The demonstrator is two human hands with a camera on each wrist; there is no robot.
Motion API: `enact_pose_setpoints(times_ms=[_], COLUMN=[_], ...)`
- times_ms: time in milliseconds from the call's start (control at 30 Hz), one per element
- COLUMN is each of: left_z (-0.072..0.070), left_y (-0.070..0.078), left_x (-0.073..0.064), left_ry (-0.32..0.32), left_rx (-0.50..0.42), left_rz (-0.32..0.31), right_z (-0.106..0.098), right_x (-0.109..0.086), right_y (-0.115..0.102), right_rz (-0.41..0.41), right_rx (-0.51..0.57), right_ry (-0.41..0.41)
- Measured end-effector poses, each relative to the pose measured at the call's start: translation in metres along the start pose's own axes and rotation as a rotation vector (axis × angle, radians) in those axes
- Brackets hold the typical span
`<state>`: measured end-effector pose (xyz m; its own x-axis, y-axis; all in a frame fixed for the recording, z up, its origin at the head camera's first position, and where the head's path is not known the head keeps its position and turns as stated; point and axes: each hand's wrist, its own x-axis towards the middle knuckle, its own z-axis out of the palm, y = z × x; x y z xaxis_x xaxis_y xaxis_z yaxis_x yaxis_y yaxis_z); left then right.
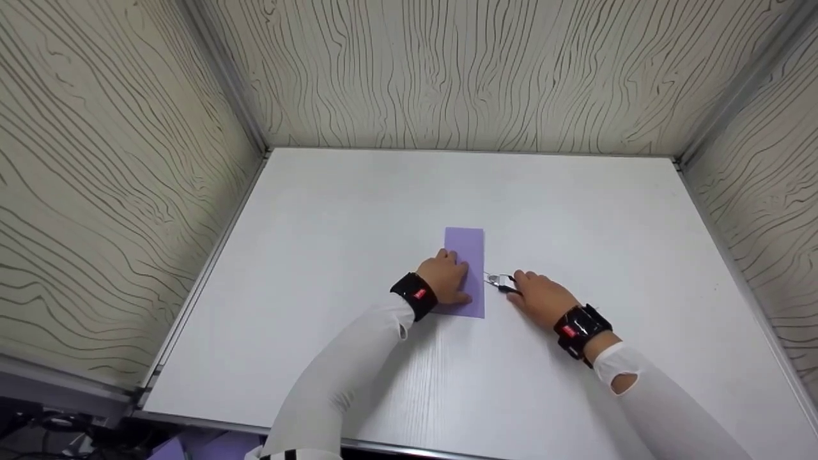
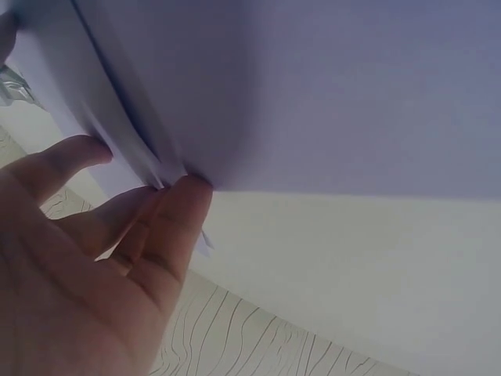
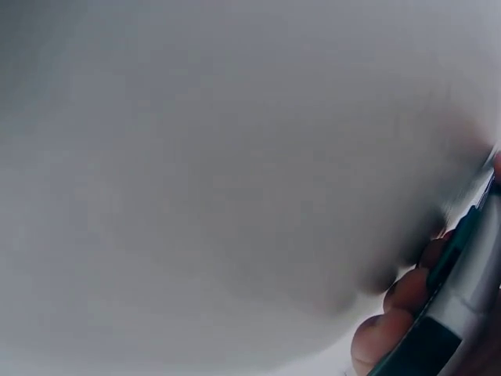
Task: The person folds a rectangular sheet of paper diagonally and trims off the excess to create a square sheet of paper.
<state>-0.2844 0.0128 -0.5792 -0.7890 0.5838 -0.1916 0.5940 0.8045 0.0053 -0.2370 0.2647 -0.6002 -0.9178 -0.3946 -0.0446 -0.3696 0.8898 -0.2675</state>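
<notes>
A purple sheet of paper (image 1: 465, 241), folded into layers, lies on the white table. My left hand (image 1: 444, 279) rests on it with the fingers spread, fingertips pressing the paper. In the left wrist view, fingers (image 2: 176, 227) meet the paper's edge beside a crease, and a broad purple layer (image 2: 352, 94) stretches off to the right. My right hand (image 1: 543, 297) grips a plier-like hand tool (image 1: 501, 281), silver with dark handles. Its metal front end is at the paper's right edge. In the right wrist view, fingers (image 3: 383, 337) curl round the tool's handle (image 3: 430, 345).
The white tabletop (image 1: 345, 211) spreads around both hands. Patterned wall panels (image 1: 447, 76) stand behind and at both sides. Below the front left edge lie more purple sheets (image 1: 223, 445) and dark cables (image 1: 61, 421).
</notes>
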Motion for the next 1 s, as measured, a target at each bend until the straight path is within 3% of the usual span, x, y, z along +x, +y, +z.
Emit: enact_pose_setpoints(times_ms=[267, 533, 1000], left_z=[-0.002, -0.002, -0.006], left_y=[0.001, 0.002, 0.002], left_x=[-0.001, 0.0, -0.003], left_ry=[0.003, -0.015, 0.008], left_rx=[-0.006, 0.007, 0.012], left_rz=[-0.008, -0.013, -0.005], right_z=[-0.009, -0.005, 0.001], right_x=[0.001, 0.003, 0.007], right_y=[-0.008, -0.004, 0.0], right_rz=[0.005, 0.003, 0.012], right_rx=[0.018, 0.019, 0.017], right_ry=[-0.015, -0.009, 0.018])
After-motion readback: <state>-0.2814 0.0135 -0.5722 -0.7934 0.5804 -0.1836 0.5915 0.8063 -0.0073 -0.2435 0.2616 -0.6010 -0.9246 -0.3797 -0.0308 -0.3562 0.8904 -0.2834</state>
